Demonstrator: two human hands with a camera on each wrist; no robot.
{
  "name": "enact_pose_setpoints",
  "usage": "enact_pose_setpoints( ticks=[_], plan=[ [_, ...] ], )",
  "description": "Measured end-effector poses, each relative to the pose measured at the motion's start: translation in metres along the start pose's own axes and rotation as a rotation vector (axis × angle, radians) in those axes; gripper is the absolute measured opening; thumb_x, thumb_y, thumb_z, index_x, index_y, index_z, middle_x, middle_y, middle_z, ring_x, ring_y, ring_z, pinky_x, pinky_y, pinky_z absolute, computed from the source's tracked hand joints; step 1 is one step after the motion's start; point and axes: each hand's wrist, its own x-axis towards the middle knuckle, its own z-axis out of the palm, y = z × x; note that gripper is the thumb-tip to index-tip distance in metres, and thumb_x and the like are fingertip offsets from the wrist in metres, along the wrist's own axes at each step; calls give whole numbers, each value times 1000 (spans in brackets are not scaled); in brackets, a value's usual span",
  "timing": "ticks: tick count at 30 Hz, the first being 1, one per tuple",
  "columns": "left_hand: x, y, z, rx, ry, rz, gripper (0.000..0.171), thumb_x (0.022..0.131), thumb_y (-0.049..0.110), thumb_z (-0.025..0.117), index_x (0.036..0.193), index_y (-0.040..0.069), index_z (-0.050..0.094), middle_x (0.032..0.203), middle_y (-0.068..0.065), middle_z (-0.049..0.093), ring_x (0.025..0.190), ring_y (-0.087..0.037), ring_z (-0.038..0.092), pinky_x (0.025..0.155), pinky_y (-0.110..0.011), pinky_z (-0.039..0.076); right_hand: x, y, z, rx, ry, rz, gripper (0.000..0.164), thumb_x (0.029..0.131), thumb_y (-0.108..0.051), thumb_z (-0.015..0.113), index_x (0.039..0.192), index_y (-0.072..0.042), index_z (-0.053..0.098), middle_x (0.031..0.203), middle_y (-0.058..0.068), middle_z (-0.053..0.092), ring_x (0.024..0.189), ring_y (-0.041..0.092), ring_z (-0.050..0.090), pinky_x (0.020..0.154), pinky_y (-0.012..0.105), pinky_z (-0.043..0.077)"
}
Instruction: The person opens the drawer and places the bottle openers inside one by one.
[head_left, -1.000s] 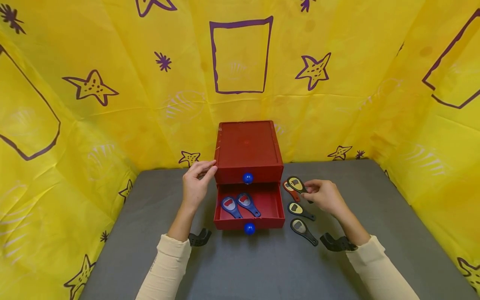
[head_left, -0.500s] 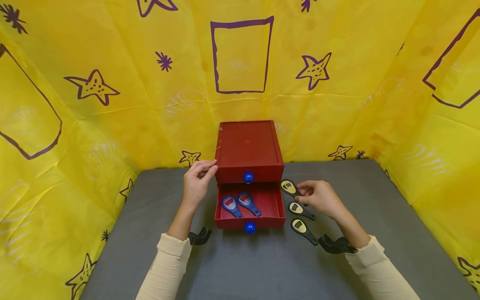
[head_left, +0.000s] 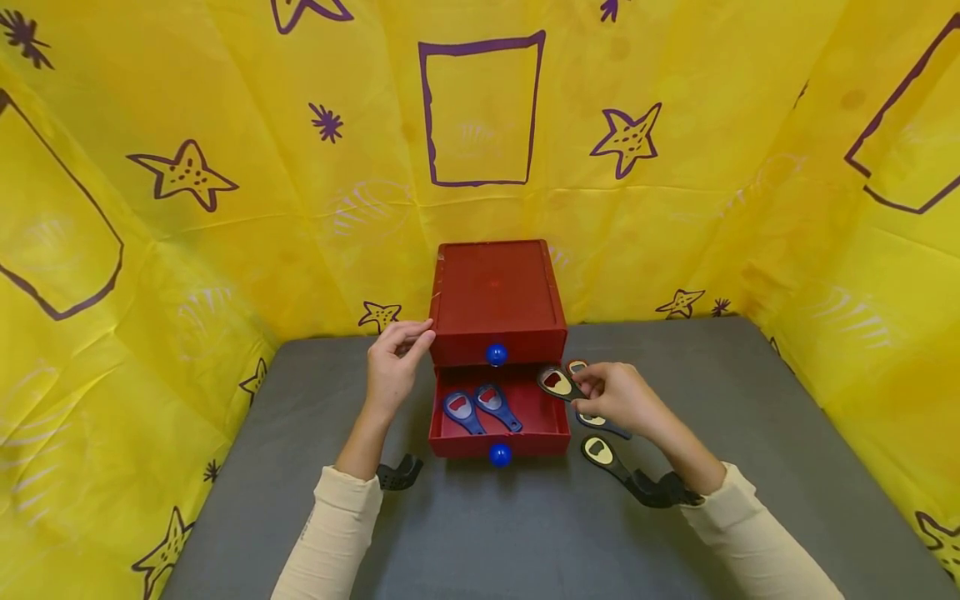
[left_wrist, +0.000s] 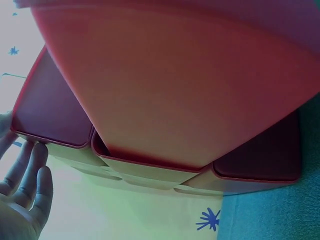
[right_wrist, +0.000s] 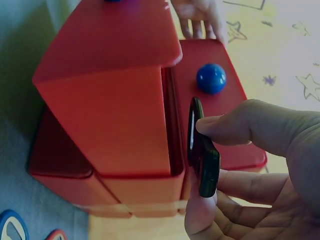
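Over the right wall of the pulled-out drawer (head_left: 498, 445): the right hand (head_left: 618, 398) is holding a black bottle opener (head_left: 556, 381) by its handle, thumb on one side and fingers on the other.
Held opener: its round, pale-faced end is pointing left and away from the person; in the right wrist view it is standing on edge near the cabinet front.
Left hand: at the front left corner of the red cabinet (head_left: 495, 285), this hand (head_left: 392, 360) is touching the side with loosely extended fingers.
Inside the drawer: a left blue opener (head_left: 459, 407) and a right blue opener (head_left: 491, 400) are lying side by side, their handles slanting toward the person.
Right of the drawer: a red opener (head_left: 576, 366) is lying partly hidden behind the right hand, a dark opener (head_left: 615, 429) is showing just below that hand, and a black-rimmed opener (head_left: 598, 451) is resting nearer the person.
Knobs: an upper blue knob (head_left: 497, 355) and a lower blue knob (head_left: 500, 455) are sticking out from the drawer fronts.
Surroundings: the grey surface (head_left: 480, 533) is carrying the cabinet, and yellow cloth (head_left: 270, 250) with purple stars is hanging around it.
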Motion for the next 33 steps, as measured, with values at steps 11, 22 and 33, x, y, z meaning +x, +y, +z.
enact_pose_setpoints(
  ticks=[11, 22, 33],
  plan=[
    [-4, 37, 0, 37, -3, 9, 22, 86, -3, 69, 105, -15, 69, 105, -31, 63, 81, 5, 59, 74, -8, 49, 10, -14, 10, -71, 34, -98, 22, 72, -8, 75, 92, 2, 72, 73, 4, 64, 69, 12, 56, 63, 22, 47],
    [0, 0, 1, 40, 14, -7, 24, 87, 7, 72, 108, -4, 72, 106, -20, 65, 83, 4, 59, 75, -9, 49, 17, -25, 19, -158, -1, -31, 25, 72, -11, 77, 93, 2, 72, 74, 5, 64, 69, 15, 55, 63, 28, 48],
    [-1, -1, 1, 29, 9, -17, 23, 87, 3, 70, 108, -7, 71, 107, -24, 64, 82, 5, 59, 75, -8, 49, 19, -35, 26, -233, 14, -54, 21, 71, -10, 74, 88, 1, 70, 69, 4, 57, 69, 19, 51, 62, 32, 46]
  ],
)
